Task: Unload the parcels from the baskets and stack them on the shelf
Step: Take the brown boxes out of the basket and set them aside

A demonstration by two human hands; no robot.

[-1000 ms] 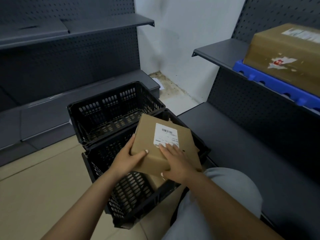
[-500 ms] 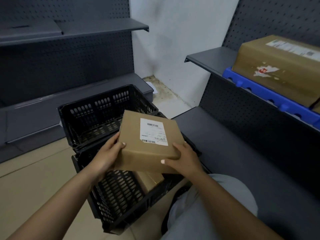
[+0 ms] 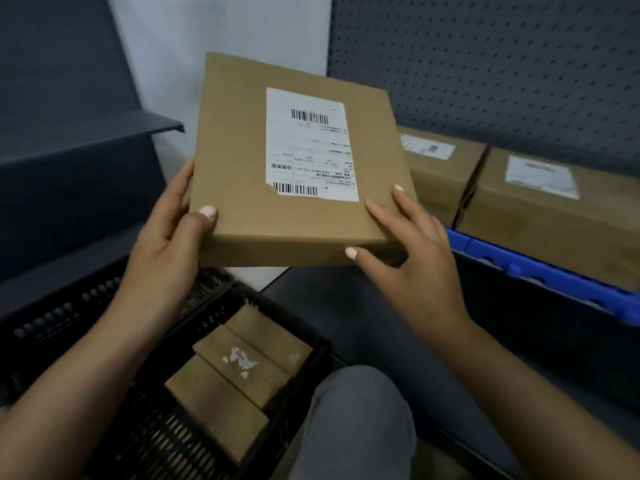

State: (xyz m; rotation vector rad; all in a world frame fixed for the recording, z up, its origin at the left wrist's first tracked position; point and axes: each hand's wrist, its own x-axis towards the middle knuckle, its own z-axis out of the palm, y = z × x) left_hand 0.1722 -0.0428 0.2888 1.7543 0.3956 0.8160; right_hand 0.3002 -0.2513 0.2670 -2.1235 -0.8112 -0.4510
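I hold a flat brown parcel (image 3: 239, 161) with a white shipping label up in the air at mid-frame. My left hand (image 3: 169, 244) grips its left near corner, thumb on top. My right hand (image 3: 408, 251) grips the right near corner, thumb at the front edge and fingers on top. Below it a black slatted basket (image 3: 308, 355) holds several small brown parcels (image 3: 249, 365). On the right shelf two brown parcels (image 3: 440, 171) (image 3: 554, 209) sit on a blue tray (image 3: 540, 271).
A dark pegboard panel (image 3: 502, 71) backs the right shelf, with a lower dark shelf (image 3: 398, 323) beneath. A second black basket (image 3: 69, 317) stands at the left below an empty dark shelf (image 3: 90, 136). My grey-clad knee (image 3: 356, 420) is at the bottom.
Both hands lifted the flat parcel up out of the basket and toward the right shelf. The view swung right, and the small parcels in the basket came into sight.
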